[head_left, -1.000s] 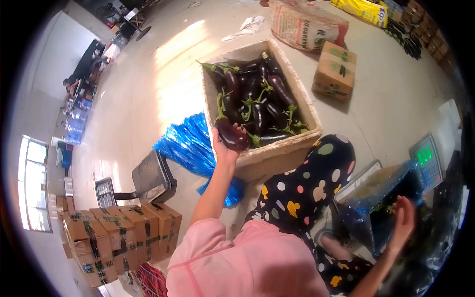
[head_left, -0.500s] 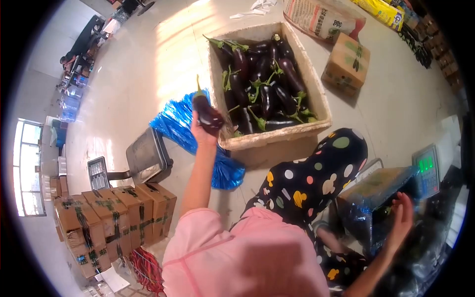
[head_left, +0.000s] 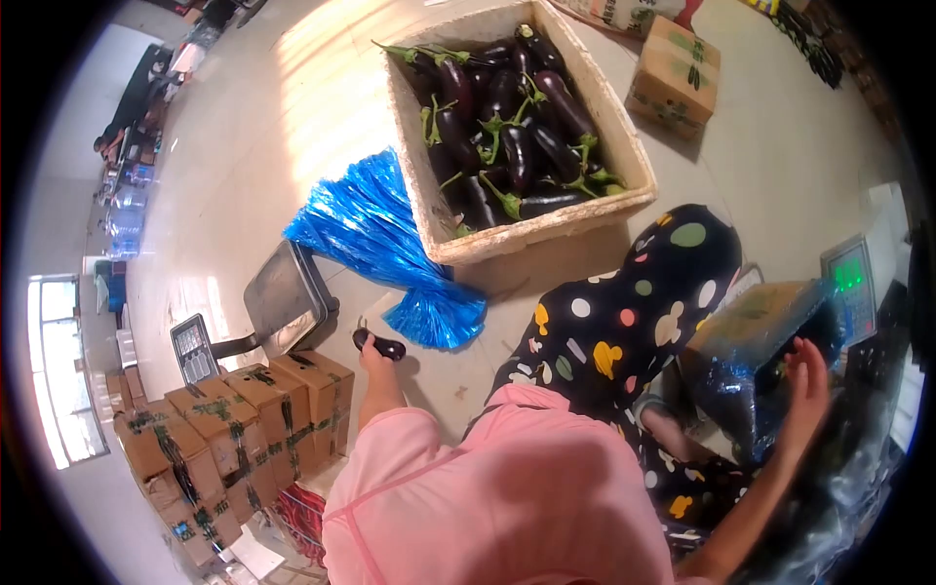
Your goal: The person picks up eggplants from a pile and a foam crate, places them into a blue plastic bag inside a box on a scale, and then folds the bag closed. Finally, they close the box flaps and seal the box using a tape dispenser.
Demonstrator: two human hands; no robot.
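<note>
A dark purple eggplant is held in my left hand, low over the floor, below the blue plastic bag. The foam box of eggplants stands ahead of me, with green stems showing. On the right my right hand is raised with its fingers apart and nothing in them. It is beside a cardboard box lined with blue plastic, in front of a scale display with green digits.
A second scale stands on the left, behind a row of taped cartons. One taped carton sits right of the foam box, near a printed sack. Red cords lie at lower left.
My left hand has moved from beside the foam box down and towards me, with the eggplant in it. The view has shifted. My right hand remains by the lined box.
</note>
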